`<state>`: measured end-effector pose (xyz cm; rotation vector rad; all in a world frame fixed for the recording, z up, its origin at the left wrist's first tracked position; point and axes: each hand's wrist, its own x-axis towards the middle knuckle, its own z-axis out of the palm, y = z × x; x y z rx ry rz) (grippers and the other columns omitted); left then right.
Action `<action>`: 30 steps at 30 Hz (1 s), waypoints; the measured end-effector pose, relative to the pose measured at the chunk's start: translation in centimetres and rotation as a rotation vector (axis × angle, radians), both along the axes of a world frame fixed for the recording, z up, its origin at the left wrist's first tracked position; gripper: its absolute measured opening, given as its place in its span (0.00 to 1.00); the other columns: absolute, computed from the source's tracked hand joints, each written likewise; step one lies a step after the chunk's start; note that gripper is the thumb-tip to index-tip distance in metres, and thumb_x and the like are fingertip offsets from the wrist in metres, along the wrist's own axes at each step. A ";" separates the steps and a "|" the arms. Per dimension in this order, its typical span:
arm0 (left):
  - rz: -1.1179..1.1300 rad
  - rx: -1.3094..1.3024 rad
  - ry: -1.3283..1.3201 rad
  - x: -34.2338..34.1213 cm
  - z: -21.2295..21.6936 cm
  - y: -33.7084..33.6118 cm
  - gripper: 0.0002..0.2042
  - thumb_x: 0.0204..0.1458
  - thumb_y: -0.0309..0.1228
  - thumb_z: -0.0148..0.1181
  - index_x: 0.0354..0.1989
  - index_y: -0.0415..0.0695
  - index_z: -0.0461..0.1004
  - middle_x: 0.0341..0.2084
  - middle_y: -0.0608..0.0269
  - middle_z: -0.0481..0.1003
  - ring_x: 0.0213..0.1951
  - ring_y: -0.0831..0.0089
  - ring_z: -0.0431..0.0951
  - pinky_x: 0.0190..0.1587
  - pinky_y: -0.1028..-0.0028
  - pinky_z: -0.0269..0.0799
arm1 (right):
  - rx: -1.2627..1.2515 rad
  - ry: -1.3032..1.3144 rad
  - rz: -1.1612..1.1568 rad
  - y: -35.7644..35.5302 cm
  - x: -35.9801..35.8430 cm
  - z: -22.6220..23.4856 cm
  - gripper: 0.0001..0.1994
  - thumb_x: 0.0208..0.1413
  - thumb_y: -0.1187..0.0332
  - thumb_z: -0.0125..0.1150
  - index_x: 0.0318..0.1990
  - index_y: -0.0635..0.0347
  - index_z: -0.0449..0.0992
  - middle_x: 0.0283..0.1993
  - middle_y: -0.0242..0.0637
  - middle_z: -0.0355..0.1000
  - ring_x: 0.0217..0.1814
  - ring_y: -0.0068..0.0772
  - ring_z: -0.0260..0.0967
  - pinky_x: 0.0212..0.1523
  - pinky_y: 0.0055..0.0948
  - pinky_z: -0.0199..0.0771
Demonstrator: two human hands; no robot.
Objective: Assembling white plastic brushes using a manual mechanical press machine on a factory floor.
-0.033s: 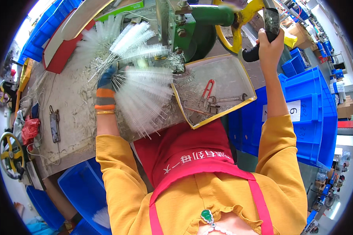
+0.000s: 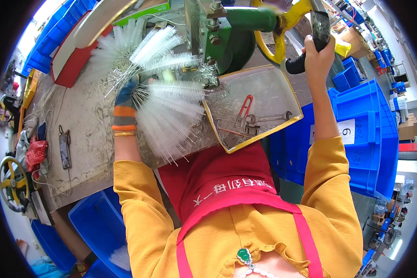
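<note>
Head view, looking down over a yellow-sleeved torso in a red apron.

Left hand [image 2: 126, 90] in a blue glove with orange cuff, reaching up over the grey, scuffed workbench [image 2: 85, 134] toward its far edge. Fingers clenched around the wire stems of a fan of white bristle tube brushes [image 2: 171, 116], bristle ends spreading toward the bench's near edge and right. More white bristle brushes [image 2: 146, 46] piled just beyond the hand, toward the far edge, beside loose bare wires [image 2: 113, 78].

Right hand [image 2: 317, 58] bare, raised past the bench's right end, fingers wrapped tight around the black grip [image 2: 310, 44] of a crank on the yellow handwheel [image 2: 282, 32]. Handwheel mounted on a green metal machine [image 2: 236, 32] standing at the far edge.

Shallow yellow-rimmed metal tray [image 2: 282, 90] at the bench's right end, just beside the brush fan. Inside: red-handled pliers [image 2: 243, 113] touching a grey open-ended spanner [image 2: 268, 118], plus wire scraps.

Dark flat tool [image 2: 65, 148] near the left edge, red rag [image 2: 36, 153] just past it. Blue plastic crates [image 2: 356, 139] well right of the bench, another blue crate [image 2: 99, 222] below its near edge. Small yellow wheel [image 2: 13, 183] off the left end.
</note>
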<state>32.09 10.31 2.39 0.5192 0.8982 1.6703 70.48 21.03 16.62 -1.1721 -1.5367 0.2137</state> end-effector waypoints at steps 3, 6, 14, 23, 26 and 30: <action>-0.066 -0.044 -0.107 -0.2 0.6 -0.3 0.13 0.44 0.33 0.53 0.36 0.38 0.67 0.30 0.58 0.71 0.29 0.71 0.72 0.32 0.74 0.71 | 0.088 0.029 -0.035 0.0 -0.2 -2.3 0.15 0.41 0.71 0.53 0.37 0.66 0.58 0.23 0.37 0.63 0.20 0.24 0.64 0.22 0.22 0.65; -0.055 -0.022 -0.136 -0.7 0.3 0.4 0.14 0.45 0.33 0.52 0.37 0.36 0.66 0.31 0.55 0.70 0.30 0.68 0.72 0.33 0.73 0.71 | 0.133 0.170 -0.033 -0.7 -0.8 -3.8 0.16 0.41 0.71 0.52 0.38 0.66 0.57 0.23 0.39 0.64 0.21 0.24 0.64 0.24 0.23 0.64; 0.024 -0.050 -0.117 -1.2 0.6 0.8 0.11 0.45 0.30 0.51 0.36 0.39 0.67 0.30 0.57 0.71 0.27 0.66 0.73 0.30 0.70 0.73 | -0.025 -0.116 -0.003 0.9 0.4 1.8 0.15 0.40 0.68 0.52 0.35 0.65 0.59 0.16 0.39 0.64 0.17 0.29 0.65 0.22 0.25 0.65; 0.199 -0.146 -0.104 0.5 2.2 0.9 0.08 0.44 0.26 0.51 0.34 0.38 0.68 0.27 0.56 0.71 0.24 0.67 0.73 0.25 0.73 0.74 | -0.161 -0.378 0.059 2.4 -2.0 9.0 0.09 0.37 0.73 0.47 0.26 0.72 0.64 0.12 0.38 0.61 0.12 0.27 0.60 0.13 0.27 0.60; 0.178 -0.164 -0.068 0.6 2.2 1.2 0.08 0.44 0.25 0.50 0.34 0.37 0.68 0.27 0.56 0.71 0.24 0.67 0.73 0.26 0.74 0.74 | -0.197 -0.359 0.040 3.5 0.7 6.5 0.14 0.39 0.67 0.51 0.33 0.66 0.61 0.16 0.37 0.63 0.16 0.26 0.63 0.19 0.24 0.63; 0.223 -0.215 -0.064 1.3 3.2 0.9 0.08 0.44 0.26 0.51 0.33 0.36 0.68 0.27 0.56 0.71 0.24 0.67 0.73 0.25 0.74 0.74 | 0.178 0.124 0.027 0.4 0.3 -3.8 0.16 0.39 0.70 0.54 0.36 0.66 0.60 0.19 0.36 0.64 0.18 0.27 0.64 0.22 0.25 0.64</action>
